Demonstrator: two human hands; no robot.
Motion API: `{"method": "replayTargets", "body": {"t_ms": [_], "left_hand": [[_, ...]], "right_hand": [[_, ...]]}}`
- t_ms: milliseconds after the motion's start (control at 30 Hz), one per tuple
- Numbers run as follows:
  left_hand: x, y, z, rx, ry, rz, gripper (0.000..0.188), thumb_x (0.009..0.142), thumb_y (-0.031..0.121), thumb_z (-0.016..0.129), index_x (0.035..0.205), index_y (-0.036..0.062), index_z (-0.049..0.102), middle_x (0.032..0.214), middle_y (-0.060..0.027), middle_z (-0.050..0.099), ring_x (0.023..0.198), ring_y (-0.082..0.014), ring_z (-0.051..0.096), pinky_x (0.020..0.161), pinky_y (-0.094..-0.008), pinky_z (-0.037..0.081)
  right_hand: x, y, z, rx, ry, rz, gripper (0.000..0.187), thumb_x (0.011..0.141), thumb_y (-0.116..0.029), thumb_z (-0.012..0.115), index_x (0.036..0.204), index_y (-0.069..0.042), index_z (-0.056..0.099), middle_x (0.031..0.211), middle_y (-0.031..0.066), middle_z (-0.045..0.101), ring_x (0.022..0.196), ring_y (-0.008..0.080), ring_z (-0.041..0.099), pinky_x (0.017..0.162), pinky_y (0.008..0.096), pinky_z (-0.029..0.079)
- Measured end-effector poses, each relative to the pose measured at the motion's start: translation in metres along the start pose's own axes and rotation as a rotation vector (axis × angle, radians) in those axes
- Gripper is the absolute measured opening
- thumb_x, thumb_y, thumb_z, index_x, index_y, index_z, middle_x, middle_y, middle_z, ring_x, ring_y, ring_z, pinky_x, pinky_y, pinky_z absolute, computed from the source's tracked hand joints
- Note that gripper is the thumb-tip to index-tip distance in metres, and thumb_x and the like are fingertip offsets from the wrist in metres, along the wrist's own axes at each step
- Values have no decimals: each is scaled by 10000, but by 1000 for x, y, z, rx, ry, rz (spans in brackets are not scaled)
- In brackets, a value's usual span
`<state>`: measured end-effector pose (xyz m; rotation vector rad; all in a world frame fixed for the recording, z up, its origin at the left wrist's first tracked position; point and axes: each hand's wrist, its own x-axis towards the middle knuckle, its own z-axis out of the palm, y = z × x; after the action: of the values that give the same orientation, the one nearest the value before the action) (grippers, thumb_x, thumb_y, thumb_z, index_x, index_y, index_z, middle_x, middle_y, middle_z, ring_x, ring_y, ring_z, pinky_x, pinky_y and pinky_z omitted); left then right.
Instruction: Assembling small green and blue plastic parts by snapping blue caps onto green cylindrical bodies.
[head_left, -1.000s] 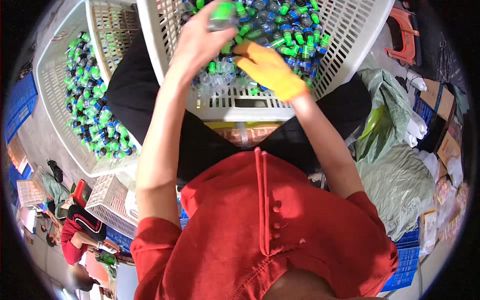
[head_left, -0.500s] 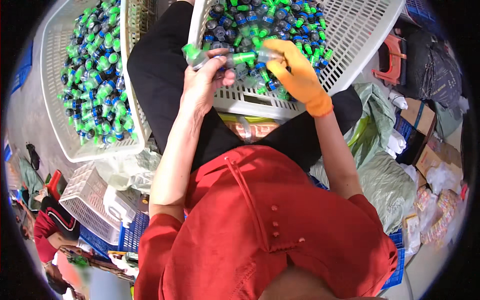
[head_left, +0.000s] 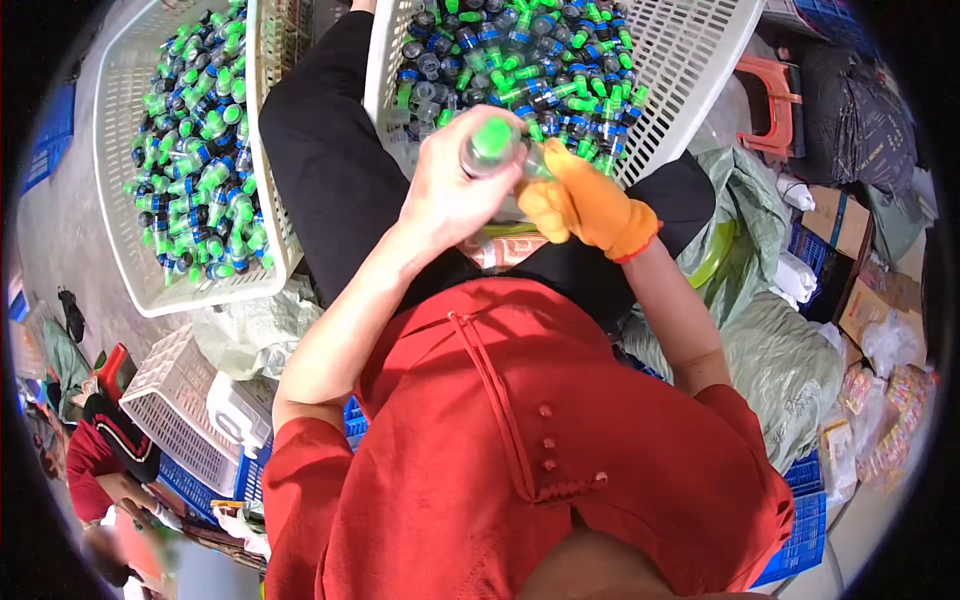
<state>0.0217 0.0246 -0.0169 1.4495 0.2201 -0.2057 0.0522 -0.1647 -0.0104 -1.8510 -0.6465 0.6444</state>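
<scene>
My left hand, bare, is wrapped round a small clear plastic bottle with a bright green top, which points up toward me. Against it works my right hand in an orange knit glove, its fingers curled and thumb raised. A clear plastic piece shows between the two hands, at the gloved thumb; its shape is mostly hidden. Both hands are over the near edge of a white slatted basket between my knees. Inside lie many small bottles with green, blue and black parts.
To the left, a second white basket holds a heap of the same bottles. A white crate and a person are at the lower left. On the right are an orange plastic stool, woven sacks and cardboard boxes.
My hands have come together and nearer to me, from over the bottles to the basket's near edge. The left hand has turned its bottle green end up. The basket has shifted slightly left.
</scene>
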Motion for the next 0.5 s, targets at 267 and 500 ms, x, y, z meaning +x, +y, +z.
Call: {"method": "replayTargets", "body": {"t_ms": [267, 500], "left_hand": [[2, 5, -4, -392, -18, -430, 157, 811, 35, 627, 966, 13, 630, 793, -60, 627, 632, -160, 553, 617, -270, 461], [-17, 6, -5, 182, 65, 444, 224, 767, -9, 625, 988, 27, 616, 850, -81, 624, 692, -181, 564, 654, -282, 460]], "right_hand": [[5, -11, 29, -642, 450, -243, 239, 914, -68, 472, 1152, -80, 484, 691, 26, 510, 534, 76, 421, 507, 199, 360], [6, -35, 16, 554, 111, 437, 191, 910, -126, 524, 1091, -63, 518, 840, 28, 544, 603, 117, 470, 511, 249, 391]]}}
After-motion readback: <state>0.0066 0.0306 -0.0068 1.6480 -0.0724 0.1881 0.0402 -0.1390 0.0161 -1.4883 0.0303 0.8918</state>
